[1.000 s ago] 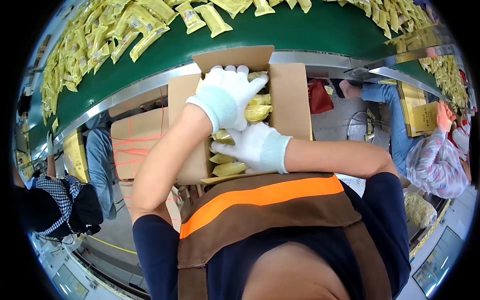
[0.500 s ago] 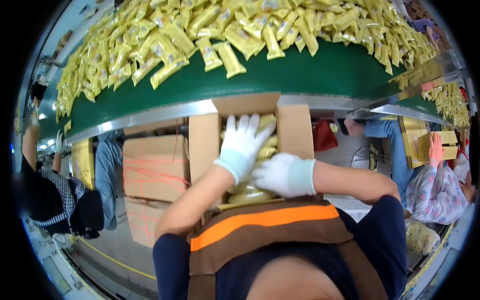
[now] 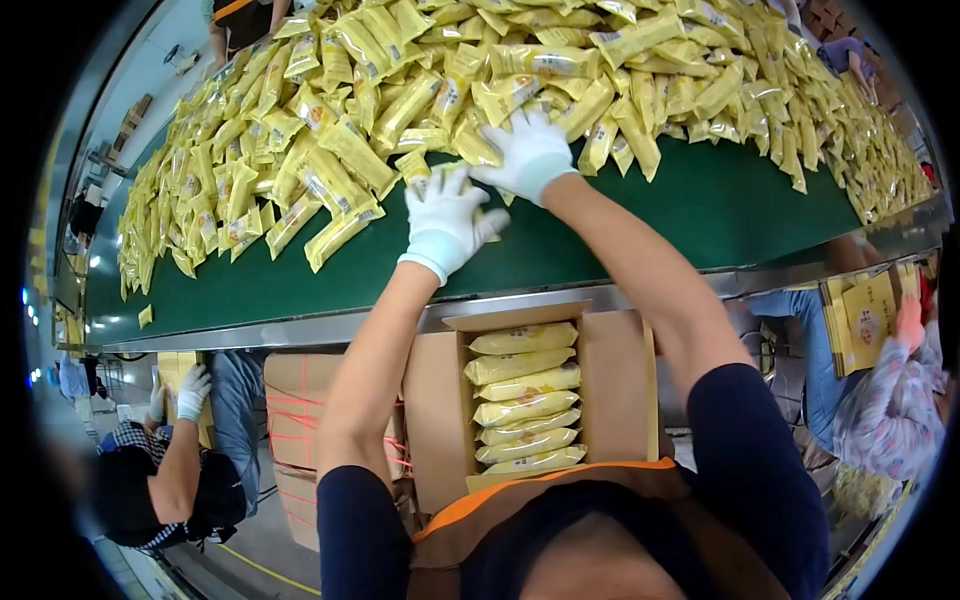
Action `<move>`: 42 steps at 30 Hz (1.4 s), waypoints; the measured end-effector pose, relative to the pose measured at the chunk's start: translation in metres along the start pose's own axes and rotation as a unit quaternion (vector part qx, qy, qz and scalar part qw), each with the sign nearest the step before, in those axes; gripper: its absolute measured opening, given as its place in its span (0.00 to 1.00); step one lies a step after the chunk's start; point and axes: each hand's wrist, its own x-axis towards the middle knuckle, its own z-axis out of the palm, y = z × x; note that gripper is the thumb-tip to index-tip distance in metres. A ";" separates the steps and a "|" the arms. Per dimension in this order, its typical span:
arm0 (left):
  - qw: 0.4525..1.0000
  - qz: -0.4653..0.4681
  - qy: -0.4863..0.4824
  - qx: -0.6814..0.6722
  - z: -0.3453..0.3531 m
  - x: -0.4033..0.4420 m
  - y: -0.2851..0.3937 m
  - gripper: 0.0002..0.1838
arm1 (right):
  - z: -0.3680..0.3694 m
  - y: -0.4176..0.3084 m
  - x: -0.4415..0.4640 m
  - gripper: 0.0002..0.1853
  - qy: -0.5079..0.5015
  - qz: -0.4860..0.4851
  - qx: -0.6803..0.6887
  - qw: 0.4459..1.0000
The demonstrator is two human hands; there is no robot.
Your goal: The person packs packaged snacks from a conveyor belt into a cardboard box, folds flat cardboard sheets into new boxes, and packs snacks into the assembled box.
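Note:
My left hand (image 3: 440,218), in a white glove with a pale blue cuff, lies over yellow packets at the front of the pile. Its fingers are spread and partly cover what is beneath. My right hand (image 3: 528,157), gloved the same way, rests with fingers apart against the packet pile (image 3: 545,62). In front of my body stands an open cardboard box (image 3: 438,420). Inside it a row of yellow packets (image 3: 527,408) lies stacked side by side, their labels partly visible.
The packets lie on a green conveyor belt (image 3: 600,235) with a metal edge (image 3: 250,335). Cartons tied with red string (image 3: 295,430) stand left of the box. Co-workers sit on either side; the right one (image 3: 890,400) handles a yellow carton (image 3: 866,320).
Both my hands have left the box and reached forward to the packets on the belt. The row inside the box is now uncovered. My view has tilted up.

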 end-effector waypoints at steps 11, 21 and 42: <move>0.997 0.010 0.031 -0.066 -0.028 -0.111 -0.049 0.38 | -0.033 0.051 -0.124 0.30 0.073 -0.222 0.021 0.972; 0.964 -0.076 0.213 -0.137 -0.045 -0.073 -0.054 0.33 | -0.089 0.077 -0.131 0.21 -0.102 0.022 0.353 0.930; 0.995 -0.032 0.077 0.054 -0.010 -0.065 -0.077 0.36 | -0.046 0.076 -0.161 0.31 -0.014 -0.254 0.042 0.966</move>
